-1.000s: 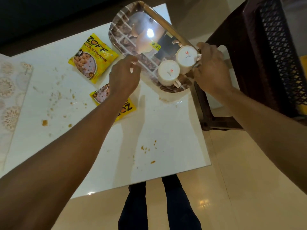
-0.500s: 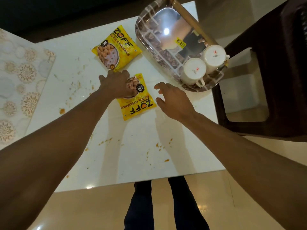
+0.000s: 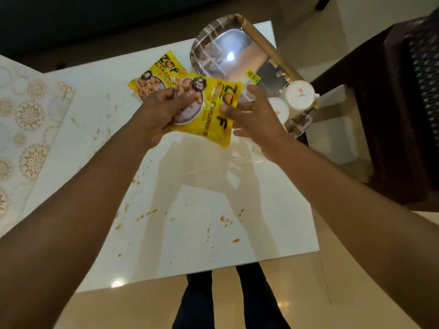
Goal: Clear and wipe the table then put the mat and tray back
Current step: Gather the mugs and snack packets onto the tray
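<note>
My left hand [image 3: 161,112] grips a yellow soya chunks packet [image 3: 211,112] lifted above the white table [image 3: 190,233]. My right hand [image 3: 254,115] pinches the packet's right edge between thumb and fingers. A second yellow packet [image 3: 154,77] lies on the table behind it, partly hidden. The shiny steel tray [image 3: 223,51] sits at the table's far right corner with two white cups [image 3: 299,93] upside down on it. The patterned mat [image 3: 23,119] lies at the far left. Brown crumbs and stains [image 3: 147,214] dot the table top.
A dark brown chair [image 3: 392,115] stands to the right of the table, close to the tray. My legs in dark trousers [image 3: 228,302] are at the table's near edge on a glossy beige floor.
My left hand has lifted the near packet off the table. My right hand has moved in from the table and taken hold of the packet's right edge.
</note>
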